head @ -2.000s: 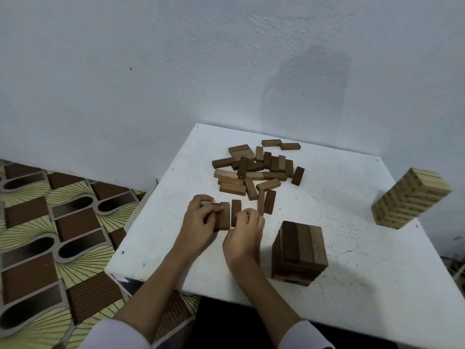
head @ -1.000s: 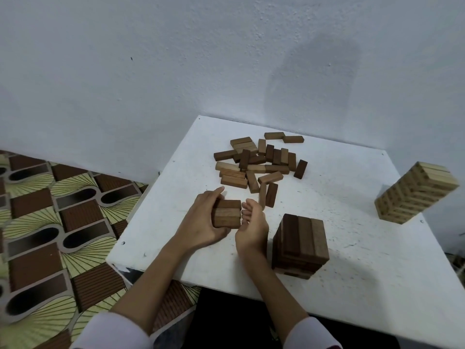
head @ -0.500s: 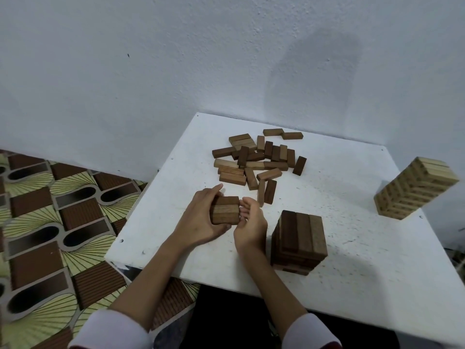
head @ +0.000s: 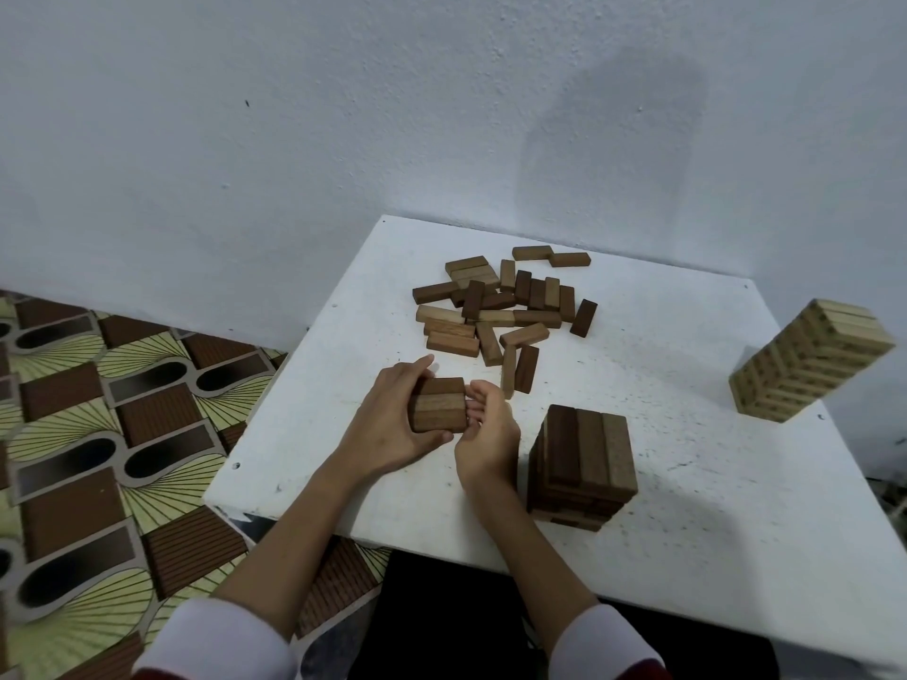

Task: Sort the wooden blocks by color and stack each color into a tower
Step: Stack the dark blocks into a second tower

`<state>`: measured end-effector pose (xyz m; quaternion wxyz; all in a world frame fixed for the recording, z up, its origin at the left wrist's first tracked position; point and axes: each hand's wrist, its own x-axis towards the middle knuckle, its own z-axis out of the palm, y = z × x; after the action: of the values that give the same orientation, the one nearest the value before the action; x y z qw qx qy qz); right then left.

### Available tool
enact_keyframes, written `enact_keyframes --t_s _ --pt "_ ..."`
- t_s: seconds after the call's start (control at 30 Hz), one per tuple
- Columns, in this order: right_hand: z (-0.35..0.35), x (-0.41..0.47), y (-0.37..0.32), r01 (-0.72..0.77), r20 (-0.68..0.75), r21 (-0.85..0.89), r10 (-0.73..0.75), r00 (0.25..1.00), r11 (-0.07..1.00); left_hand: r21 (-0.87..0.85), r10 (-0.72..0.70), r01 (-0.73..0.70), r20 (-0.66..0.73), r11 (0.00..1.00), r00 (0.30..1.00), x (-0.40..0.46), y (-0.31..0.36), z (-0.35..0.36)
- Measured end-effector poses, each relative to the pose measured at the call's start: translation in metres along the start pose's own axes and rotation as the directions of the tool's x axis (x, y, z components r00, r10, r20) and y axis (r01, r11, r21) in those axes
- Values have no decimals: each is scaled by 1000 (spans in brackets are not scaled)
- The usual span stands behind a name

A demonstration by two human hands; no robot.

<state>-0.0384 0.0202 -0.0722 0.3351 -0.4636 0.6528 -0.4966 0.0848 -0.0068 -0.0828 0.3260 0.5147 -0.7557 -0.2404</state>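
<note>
A bundle of dark blocks (head: 438, 404) sits squeezed between both hands near the worktop's (head: 687, 507) front-left edge: the left hand (head: 392, 424) grips its left end, the right hand (head: 486, 429) cups its right end, left of the dark tower (head: 584, 463).

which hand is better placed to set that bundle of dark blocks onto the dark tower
Right, probably. The right hand lies between the bundle of dark blocks and the dark tower. The left hand grips the bundle's far side, so it would have to cross over.
</note>
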Motion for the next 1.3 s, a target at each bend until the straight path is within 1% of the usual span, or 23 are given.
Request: enact_keyframes --t_s 0.07,0.17,1.3 --pt "-3 -2 0 -18 40 -15 18 999 1000 -3 -3 3 0 1000 1000 0 0 1" --pt "-6 -3 -1 -25 58 -11 25 998 1000 -2 -15 15 1 1000 1000 1 -1 1" --pt "-7 -5 -7 -47 88 -84 55 995 995 -27 -43 43 23 999 999 -1 3 -1"
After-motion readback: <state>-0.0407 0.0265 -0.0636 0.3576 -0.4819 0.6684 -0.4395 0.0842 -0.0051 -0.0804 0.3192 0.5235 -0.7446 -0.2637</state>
